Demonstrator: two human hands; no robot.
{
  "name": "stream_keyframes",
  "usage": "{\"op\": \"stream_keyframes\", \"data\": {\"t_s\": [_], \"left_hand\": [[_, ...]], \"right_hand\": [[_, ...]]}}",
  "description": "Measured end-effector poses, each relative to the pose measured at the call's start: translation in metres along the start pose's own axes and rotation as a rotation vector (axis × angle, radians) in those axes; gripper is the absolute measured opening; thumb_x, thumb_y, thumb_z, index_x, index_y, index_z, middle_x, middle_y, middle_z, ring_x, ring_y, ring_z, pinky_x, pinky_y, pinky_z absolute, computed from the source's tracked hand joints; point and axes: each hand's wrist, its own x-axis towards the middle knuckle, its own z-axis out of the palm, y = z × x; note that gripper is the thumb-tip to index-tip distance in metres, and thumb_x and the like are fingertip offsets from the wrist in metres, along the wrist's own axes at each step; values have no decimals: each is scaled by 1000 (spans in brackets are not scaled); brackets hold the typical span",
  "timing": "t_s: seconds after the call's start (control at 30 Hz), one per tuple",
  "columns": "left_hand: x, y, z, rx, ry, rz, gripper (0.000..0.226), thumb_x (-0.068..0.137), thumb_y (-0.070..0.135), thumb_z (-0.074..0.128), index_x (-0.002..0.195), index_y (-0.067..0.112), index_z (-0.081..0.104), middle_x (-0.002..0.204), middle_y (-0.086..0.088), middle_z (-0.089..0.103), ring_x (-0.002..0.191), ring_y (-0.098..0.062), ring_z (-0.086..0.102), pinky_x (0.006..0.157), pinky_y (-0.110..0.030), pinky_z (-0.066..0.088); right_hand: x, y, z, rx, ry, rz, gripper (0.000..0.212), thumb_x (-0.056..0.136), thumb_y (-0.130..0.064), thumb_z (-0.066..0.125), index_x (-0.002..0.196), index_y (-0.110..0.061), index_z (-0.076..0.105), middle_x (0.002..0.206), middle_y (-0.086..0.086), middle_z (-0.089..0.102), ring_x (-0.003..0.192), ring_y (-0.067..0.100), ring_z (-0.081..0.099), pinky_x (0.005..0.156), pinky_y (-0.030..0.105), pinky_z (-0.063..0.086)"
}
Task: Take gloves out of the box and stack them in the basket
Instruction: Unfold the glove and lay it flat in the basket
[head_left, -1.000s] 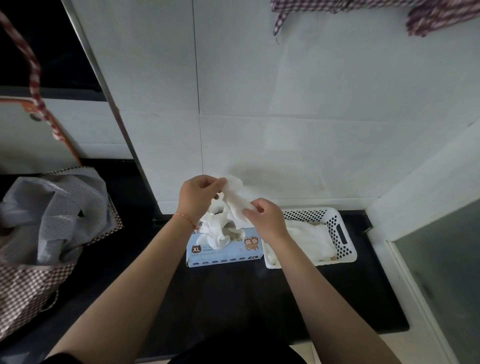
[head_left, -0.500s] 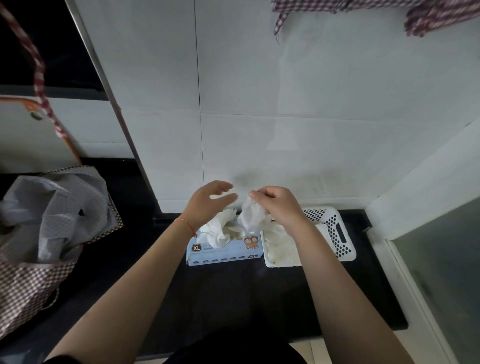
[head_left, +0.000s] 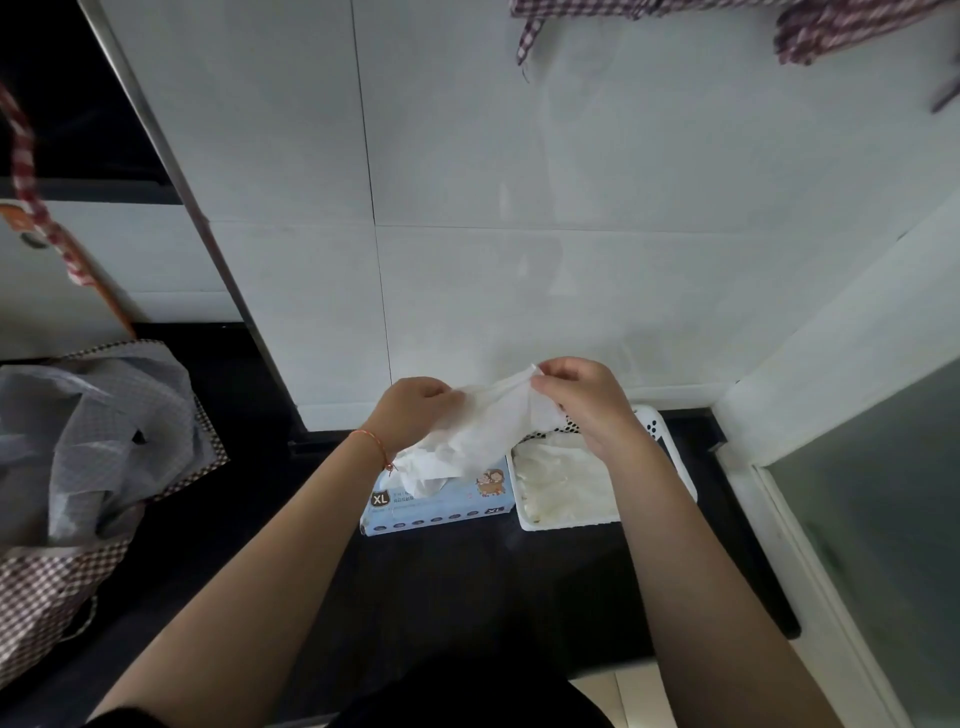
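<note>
a counter (head_left: 467, 587) is seen across the lower middle of the frame, closed off behind by a tiled wall (head_left: 519, 208). a glove box (head_left: 441, 506) is set on the counter at centre, with a basket (head_left: 670, 467) just beside it to the right. gloves (head_left: 566, 486) are piled in the basket. above the box and the basket's left part, a glove (head_left: 493, 421) is held between the left hand (head_left: 410, 410) and the right hand (head_left: 582, 400), the left hand over the box, the right over the basket. a bag (head_left: 93, 467) is placed at the left edge of the frame, well apart from the box. cloth (head_left: 727, 26) is hung along the upper right of the frame.
</note>
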Motion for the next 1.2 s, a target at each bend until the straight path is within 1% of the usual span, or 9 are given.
{"op": "stream_keyframes", "data": {"t_s": [0.1, 0.17, 0.23, 0.33, 0.47, 0.6, 0.83, 1.03, 1.2], "left_hand": [[-1, 3, 4, -26, -74, -37, 38, 90, 48, 61, 79, 12, 65, 79, -4, 56, 73, -18, 51, 70, -24, 38], [-5, 11, 8, -132, -124, 75, 30, 84, 45, 71, 105, 24, 71, 104, 12, 67, 93, -3, 60, 76, -15, 42], [-7, 20, 15, -179, -144, 196, 44, 77, 36, 80, 119, 35, 65, 117, 18, 64, 110, 3, 57, 84, -14, 42], [-2, 29, 26, -150, -131, 255, 30, 76, 27, 82, 105, 27, 72, 106, 14, 70, 103, 2, 61, 92, -20, 44], [-1, 35, 31, -121, -108, 252, 6, 81, 17, 76, 85, 14, 71, 86, -1, 73, 78, -6, 65, 81, -30, 52], [3, 30, 36, -51, -141, 233, 11, 86, 13, 70, 76, 17, 66, 66, 13, 60, 56, 3, 50, 62, -14, 40], [12, 14, 45, -87, -164, 63, 20, 86, 26, 67, 80, 7, 72, 65, 3, 56, 59, -11, 47, 59, -22, 42], [18, -2, 38, -267, -164, -49, 25, 88, 27, 67, 66, 13, 68, 65, -6, 57, 62, -22, 53, 63, -30, 49], [32, -9, 35, -338, -336, -43, 31, 87, 36, 63, 70, 15, 48, 66, -5, 28, 61, -19, 23, 61, -33, 22]], "right_hand": [[-2, -3, 1, -16, 22, -43, 6, 88, -16, 66, 84, -17, 71, 74, -5, 66, 71, 8, 60, 64, 21, 50], [-4, -6, 3, -75, -9, -79, 5, 88, -21, 66, 87, -17, 70, 75, -3, 68, 73, 9, 63, 72, 28, 52], [-7, -9, 6, -147, -59, -107, 8, 89, -22, 66, 91, -16, 70, 81, -1, 71, 73, 7, 63, 71, 24, 50], [-10, -11, 7, -231, -91, -147, 9, 90, -24, 65, 93, -17, 70, 89, -1, 70, 76, 7, 62, 67, 21, 50], [-8, -9, 1, -244, -31, -182, 5, 91, -23, 66, 91, -19, 68, 88, 0, 68, 75, 8, 58, 68, 20, 46], [-4, -5, -10, -216, 53, -216, 7, 92, -26, 65, 88, -20, 66, 80, -2, 63, 68, 9, 54, 65, 24, 44], [1, 4, -21, -219, 114, -217, 10, 94, -27, 61, 91, -18, 63, 74, -6, 59, 62, 2, 50, 57, 13, 38], [4, 27, -21, -195, 22, -30, 14, 97, -33, 56, 96, -20, 60, 81, -3, 61, 65, 12, 52, 62, 27, 43], [9, 46, -23, 117, -12, 153, 19, 98, -23, 57, 102, -6, 63, 73, -1, 53, 43, 3, 39, 43, 16, 32]]}}
